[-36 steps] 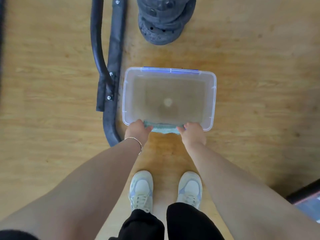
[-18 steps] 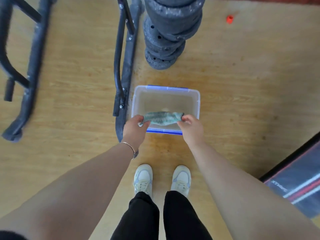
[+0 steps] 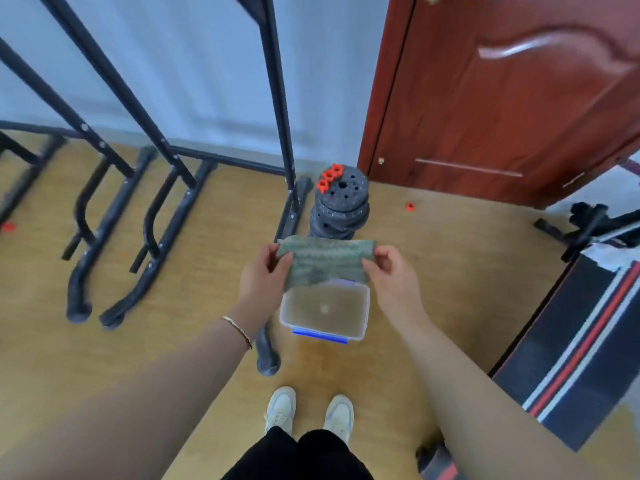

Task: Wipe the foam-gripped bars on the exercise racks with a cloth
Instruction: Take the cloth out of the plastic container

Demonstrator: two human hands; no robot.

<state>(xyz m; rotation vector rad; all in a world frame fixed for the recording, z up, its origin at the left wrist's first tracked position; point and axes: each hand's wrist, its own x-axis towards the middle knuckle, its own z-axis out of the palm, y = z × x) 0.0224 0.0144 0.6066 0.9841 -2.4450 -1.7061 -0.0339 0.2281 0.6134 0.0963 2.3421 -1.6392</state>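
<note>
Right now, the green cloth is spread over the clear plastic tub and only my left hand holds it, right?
Not quite. The head view shows both hands holding it: the left hand pinches one end of the green cloth, the right hand the other, spread over the clear plastic tub.

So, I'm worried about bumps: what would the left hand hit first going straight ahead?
Ahead of the left hand, likely the rack's black upright post, left of the stacked weight plates; depth unclear.

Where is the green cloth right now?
Mid-frame in the head view, the cloth is held up between the left hand and right hand, above the plastic tub.
</note>
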